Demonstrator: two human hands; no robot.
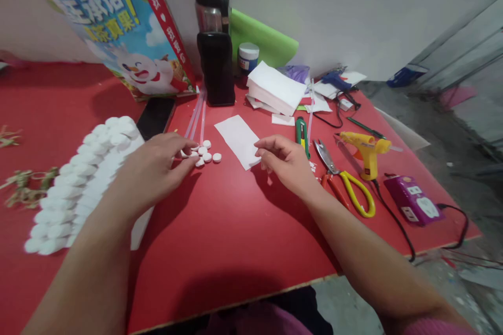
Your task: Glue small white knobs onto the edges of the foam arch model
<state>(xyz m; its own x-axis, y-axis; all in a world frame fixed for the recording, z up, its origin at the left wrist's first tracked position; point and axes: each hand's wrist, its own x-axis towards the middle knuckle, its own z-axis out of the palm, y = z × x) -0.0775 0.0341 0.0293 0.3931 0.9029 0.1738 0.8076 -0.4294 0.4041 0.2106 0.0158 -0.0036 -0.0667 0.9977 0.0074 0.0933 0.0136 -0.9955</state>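
The white rectangular paper lies just left of the right hand, the nearer hand; its long axis runs from far left to near right. Right fingers curl at its edge; the left hand bends over small white round discs. Whether these 2 hands pinch, I cannot tell.

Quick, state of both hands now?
Left hand: fingers curled at the small white discs; can't tell whether it grips one.
Right hand: fingers curled at the edge of the white paper; grip can't be told.
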